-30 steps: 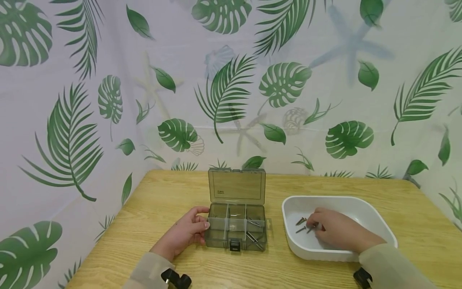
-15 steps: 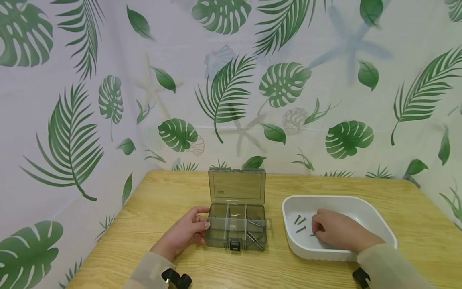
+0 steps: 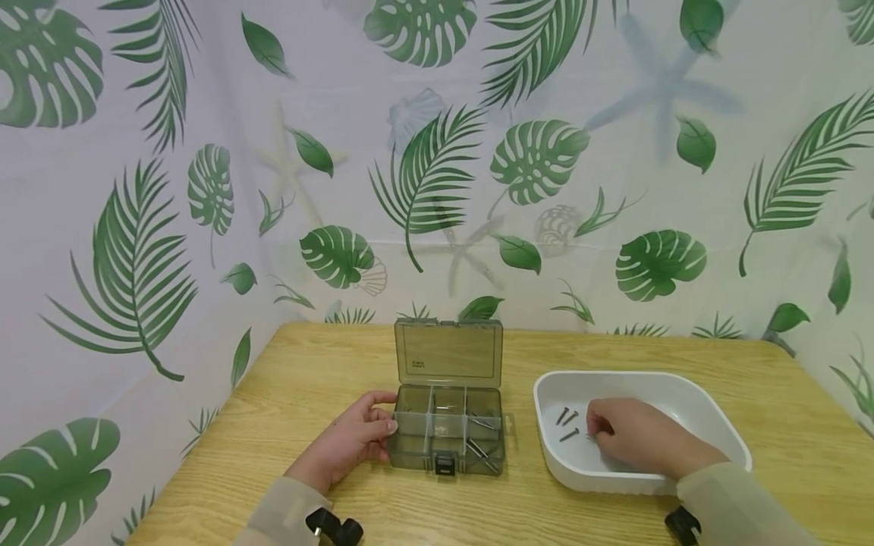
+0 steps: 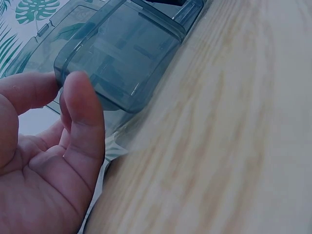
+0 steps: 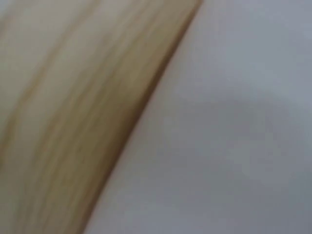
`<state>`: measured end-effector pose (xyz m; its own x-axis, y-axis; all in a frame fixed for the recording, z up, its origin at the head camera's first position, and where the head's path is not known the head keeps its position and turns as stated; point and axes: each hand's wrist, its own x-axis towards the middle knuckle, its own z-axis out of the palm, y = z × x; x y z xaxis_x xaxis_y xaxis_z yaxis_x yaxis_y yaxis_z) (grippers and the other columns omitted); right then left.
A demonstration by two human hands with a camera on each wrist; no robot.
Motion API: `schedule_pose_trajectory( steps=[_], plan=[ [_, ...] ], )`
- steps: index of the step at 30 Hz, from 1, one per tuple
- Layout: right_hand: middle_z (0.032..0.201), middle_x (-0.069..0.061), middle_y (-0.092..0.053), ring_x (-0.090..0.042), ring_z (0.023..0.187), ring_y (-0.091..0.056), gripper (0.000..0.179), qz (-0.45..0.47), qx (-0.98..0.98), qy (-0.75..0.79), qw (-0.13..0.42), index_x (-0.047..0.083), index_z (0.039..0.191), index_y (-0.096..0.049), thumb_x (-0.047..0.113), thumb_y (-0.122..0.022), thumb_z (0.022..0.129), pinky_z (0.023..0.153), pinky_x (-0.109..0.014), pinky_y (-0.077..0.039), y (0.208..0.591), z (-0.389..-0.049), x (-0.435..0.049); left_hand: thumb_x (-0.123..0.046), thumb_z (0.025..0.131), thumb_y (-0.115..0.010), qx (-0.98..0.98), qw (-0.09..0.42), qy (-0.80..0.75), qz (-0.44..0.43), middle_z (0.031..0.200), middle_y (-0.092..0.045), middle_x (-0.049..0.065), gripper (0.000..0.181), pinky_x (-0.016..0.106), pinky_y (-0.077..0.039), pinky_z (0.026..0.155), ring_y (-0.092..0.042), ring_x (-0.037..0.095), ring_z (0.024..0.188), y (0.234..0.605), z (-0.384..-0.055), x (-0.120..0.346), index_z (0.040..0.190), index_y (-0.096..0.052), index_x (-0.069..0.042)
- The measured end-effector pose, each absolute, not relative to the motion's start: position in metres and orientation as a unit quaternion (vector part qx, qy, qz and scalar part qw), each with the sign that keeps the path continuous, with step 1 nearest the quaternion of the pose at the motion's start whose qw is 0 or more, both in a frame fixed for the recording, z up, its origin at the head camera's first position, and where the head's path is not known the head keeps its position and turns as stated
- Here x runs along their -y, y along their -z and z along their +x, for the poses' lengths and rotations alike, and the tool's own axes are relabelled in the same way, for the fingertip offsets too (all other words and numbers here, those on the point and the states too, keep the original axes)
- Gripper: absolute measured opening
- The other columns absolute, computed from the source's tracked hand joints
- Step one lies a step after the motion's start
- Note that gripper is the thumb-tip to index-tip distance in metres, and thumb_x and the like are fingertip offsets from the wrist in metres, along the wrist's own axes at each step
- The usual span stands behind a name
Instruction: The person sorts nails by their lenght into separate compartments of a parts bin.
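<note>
Picking appears to be the step: left hand (image 3: pixel 355 432) pinches box (image 3: pixel 410 447) at its left side, right hand (image 3: pixel 631 436) dips into tray (image 3: pixel 570 472) beside three screws (image 3: pixel 570 434), grip hidden; next move likely calls for a firm pinch.

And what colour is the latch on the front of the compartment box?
The latch is black; the head view shows it best.
</note>
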<state>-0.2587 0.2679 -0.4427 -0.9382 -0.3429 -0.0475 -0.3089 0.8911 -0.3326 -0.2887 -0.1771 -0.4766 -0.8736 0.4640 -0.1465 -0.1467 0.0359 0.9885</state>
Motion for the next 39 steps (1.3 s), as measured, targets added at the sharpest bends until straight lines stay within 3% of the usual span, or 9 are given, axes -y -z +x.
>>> schedule_pose_trajectory(
  steps=[6,10,22,39],
  plan=[
    [0.076,0.008,-0.052,-0.011,0.075,-0.049,0.025,-0.174,-0.965,0.197,0.018,0.016,0.104,-0.072,0.0,-0.062,0.089,0.068,-0.031,-0.042,0.433,-0.258,-0.261,-0.014,0.103,-0.06,-0.685,0.226,-0.682,0.12,0.095,-0.052,0.006,0.056,0.033,-0.055,0.065,-0.049,0.017,0.072,0.475,-0.288,0.177,0.151,-0.032,-0.004],
    [0.077,0.01,-0.052,-0.008,0.072,-0.047,0.023,-0.208,-0.953,0.219,-0.012,0.016,0.103,-0.073,0.0,-0.06,0.091,0.064,-0.028,-0.042,0.422,-0.254,-0.251,-0.013,0.104,-0.059,-0.683,0.229,-0.682,0.123,0.094,-0.051,0.006,0.056,0.034,-0.055,0.065,-0.048,0.018,0.071,0.473,-0.287,0.177,0.151,-0.031,-0.003],
    [0.08,0.013,-0.055,-0.004,0.07,-0.048,0.023,-0.277,-0.925,0.26,-0.032,0.018,0.104,-0.071,0.001,-0.058,0.097,0.066,-0.027,-0.047,0.404,-0.247,-0.208,-0.011,0.103,-0.058,-0.684,0.226,-0.683,0.119,0.092,-0.05,0.005,0.055,0.033,-0.054,0.065,-0.047,0.017,0.071,0.474,-0.287,0.176,0.151,-0.032,-0.004],
    [0.091,0.007,-0.062,-0.008,0.074,-0.051,0.021,-0.318,-0.909,0.271,-0.001,0.015,0.107,-0.073,0.004,-0.058,0.098,0.067,-0.029,-0.048,0.403,-0.246,-0.135,-0.012,0.103,-0.059,-0.683,0.23,-0.683,0.119,0.092,-0.05,0.005,0.057,0.033,-0.055,0.065,-0.048,0.017,0.069,0.477,-0.288,0.176,0.151,-0.031,-0.004]
  ],
)
